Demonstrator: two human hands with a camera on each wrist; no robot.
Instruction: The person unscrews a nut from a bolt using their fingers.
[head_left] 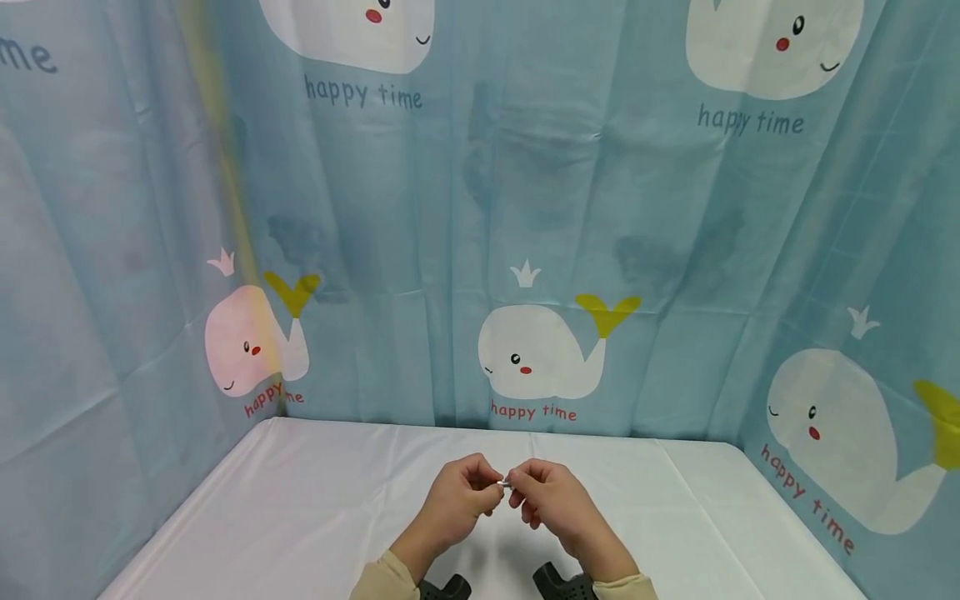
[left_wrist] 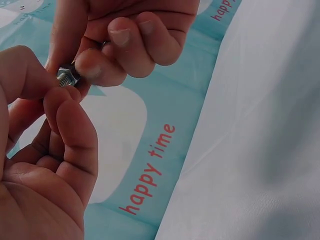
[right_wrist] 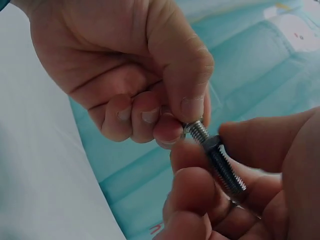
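A small silver threaded bolt [right_wrist: 231, 177] is held between the two hands above the white table. A dark hex nut [right_wrist: 213, 143] sits partway along its threads. My left hand [head_left: 456, 502] pinches one end of the bolt between thumb and index finger, hiding that end. Thumb and index finger of my right hand [head_left: 557, 504] grip the nut from both sides, while the bolt's other end points in toward the right palm. From the left wrist view, the nut [left_wrist: 69, 74] shows right at the left fingertips, with a short stretch of thread between.
A white cloth [head_left: 315, 508] covers the table beneath the hands. Behind and on both sides hangs a blue curtain [head_left: 405, 350] with printed whales. Black wrist devices [head_left: 558, 583] show at the sleeves near the bottom edge.
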